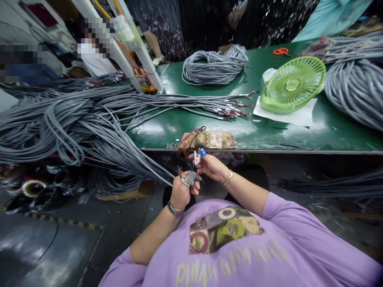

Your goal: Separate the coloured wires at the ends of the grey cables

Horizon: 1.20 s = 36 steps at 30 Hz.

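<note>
My left hand (180,193) is closed around the ends of grey cables (161,172) in front of my waist. Thin coloured wires (191,167) fan out from the top of that grip. Something grey, perhaps a finger cover, wraps its thumb area. Just to the right, my right hand (214,168) pinches a small pale pink, clip-like piece (196,157) close to the wires. A blue cover (203,152) sits on one of its digits. Beyond both hands, a worn wooden block (214,140) with red and black leads lies at the table edge.
Long grey cables (68,115) pile up on the left of the green table (167,133), stripped ends pointing right. Cable coils (214,65) lie at the back and right. A green fan (291,85) stands on white paper. Orange scissors (280,51) lie behind it. A white post (119,44) rises left.
</note>
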### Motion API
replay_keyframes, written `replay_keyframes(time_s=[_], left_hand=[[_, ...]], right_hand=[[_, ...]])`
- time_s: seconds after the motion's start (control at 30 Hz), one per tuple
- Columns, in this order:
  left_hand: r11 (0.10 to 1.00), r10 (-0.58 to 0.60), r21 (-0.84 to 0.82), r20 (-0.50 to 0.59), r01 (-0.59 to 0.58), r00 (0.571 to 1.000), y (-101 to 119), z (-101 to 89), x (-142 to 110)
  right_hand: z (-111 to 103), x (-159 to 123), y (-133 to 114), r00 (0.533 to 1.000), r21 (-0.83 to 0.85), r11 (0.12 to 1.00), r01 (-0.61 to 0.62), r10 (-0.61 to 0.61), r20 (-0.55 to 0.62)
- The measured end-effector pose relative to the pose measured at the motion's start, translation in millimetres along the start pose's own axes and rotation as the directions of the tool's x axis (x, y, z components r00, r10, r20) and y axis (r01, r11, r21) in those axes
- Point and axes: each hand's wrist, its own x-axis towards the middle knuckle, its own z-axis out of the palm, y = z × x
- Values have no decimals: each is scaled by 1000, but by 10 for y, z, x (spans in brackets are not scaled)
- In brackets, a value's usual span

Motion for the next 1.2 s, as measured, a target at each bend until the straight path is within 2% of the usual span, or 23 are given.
replay_keyframes(time_s=[0.17,0.47,0.73,0.97,1.2], left_hand=[[999,-11,31,-11,11,1000,-23,13,37],[997,-32,65,-12,32,999,-99,-13,58],[997,-21,74,9,20,1000,-52,-80,-39],[999,-29,43,114,24,993,18,-115,35],[999,-40,24,195,36,980,-31,-91,177]], right_hand=[[60,20,-2,998,124,992,-9,18,-65],[54,92,79,990,183,983,23,3,-142],[8,-24,-16,997,98,992,-82,82,-3],[-41,-23,9,1000,37,999,22,-22,7],[15,-1,21,998,124,992,1,7,-65]])
